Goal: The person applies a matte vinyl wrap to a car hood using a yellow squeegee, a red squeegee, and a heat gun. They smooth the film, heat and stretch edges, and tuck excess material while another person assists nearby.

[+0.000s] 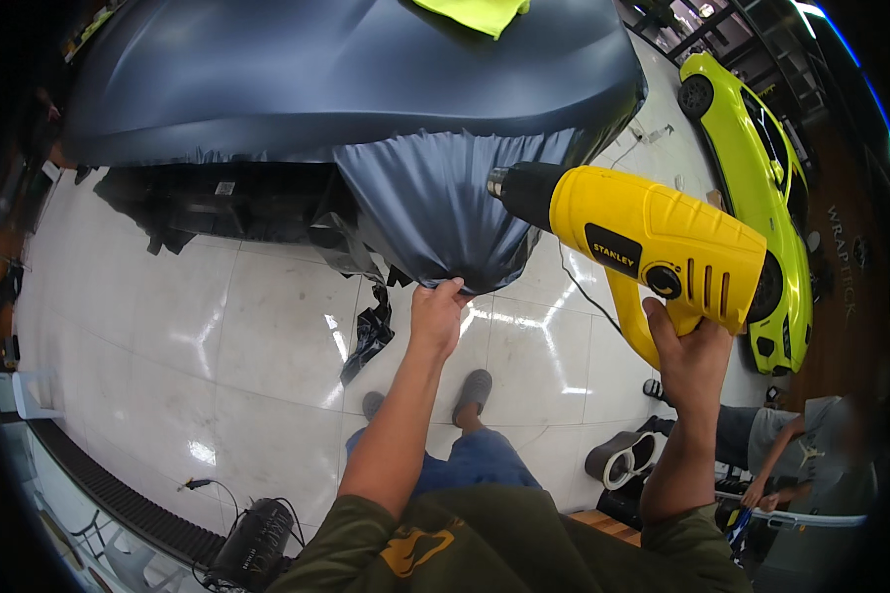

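From a matte blue-grey car body (366, 74), pleated blue-grey film (435, 212) was hung, its lower edge pinched in the closed left hand (438, 314). A yellow-and-black plastic heat gun (663, 232) was gripped by the curled right hand (690, 354), pointed toward the film. Scorching by lingering heat was judged possible. Yellow lettering was noted on the gun's black label (611, 249).

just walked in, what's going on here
The person's left grip pinches the gathered lower end of dark film that hangs creased from the edge of a dark car body. Their right grip holds a yellow heat gun by its handle, the nozzle pointing toward the film. Folds fan upward from the pinched end. A bright green car stands off to the right.
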The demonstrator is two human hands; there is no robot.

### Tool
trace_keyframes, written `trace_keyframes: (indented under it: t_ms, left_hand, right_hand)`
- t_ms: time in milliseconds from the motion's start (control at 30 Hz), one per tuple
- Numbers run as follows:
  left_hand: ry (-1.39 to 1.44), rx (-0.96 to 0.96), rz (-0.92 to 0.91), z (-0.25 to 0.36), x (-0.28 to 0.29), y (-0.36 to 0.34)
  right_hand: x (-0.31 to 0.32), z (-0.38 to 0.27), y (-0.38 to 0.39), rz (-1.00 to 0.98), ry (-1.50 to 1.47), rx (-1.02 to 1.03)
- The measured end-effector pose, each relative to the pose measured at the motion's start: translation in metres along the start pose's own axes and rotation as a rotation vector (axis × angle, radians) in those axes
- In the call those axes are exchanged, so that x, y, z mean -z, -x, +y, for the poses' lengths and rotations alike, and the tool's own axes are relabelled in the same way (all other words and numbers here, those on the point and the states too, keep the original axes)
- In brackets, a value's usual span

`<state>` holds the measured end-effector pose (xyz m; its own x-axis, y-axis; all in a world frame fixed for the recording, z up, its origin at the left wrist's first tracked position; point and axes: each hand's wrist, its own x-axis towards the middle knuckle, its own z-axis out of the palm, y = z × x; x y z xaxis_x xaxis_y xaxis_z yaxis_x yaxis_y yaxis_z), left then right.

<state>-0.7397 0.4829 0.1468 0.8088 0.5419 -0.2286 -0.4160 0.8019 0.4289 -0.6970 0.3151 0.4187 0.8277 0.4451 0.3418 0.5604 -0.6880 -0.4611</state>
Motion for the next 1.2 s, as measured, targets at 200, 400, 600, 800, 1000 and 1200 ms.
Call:
trace_keyframes:
  t_ms: [200,400,600,800,1000,1200]
  left_hand:
    - [-0.019,0.001,0.034,0.005,-0.001,0.001]
    - [-0.029,0.014,0.049,0.007,-0.009,0.004]
    - [-0.061,-0.009,0.057,0.006,-0.006,0.003]
    - [-0.089,-0.021,0.061,0.005,-0.011,0.006]
    - [-0.138,-0.074,0.081,0.002,-0.004,0.005]
    - [-0.146,-0.081,0.108,0.001,-0.006,0.006]
  right_hand:
    - [0.003,0.008,0.003,-0.003,-0.057,0.019]
    - [0.018,0.035,-0.007,-0.01,0.001,-0.128]
    - [0.018,0.061,-0.038,-0.012,-0.048,-0.167]
    - [0.028,0.091,-0.052,-0.07,-0.046,-0.147]
    - [0.032,0.106,-0.055,-0.036,-0.143,-0.058]
    - [0.032,0.123,-0.073,-0.062,-0.106,-0.125]
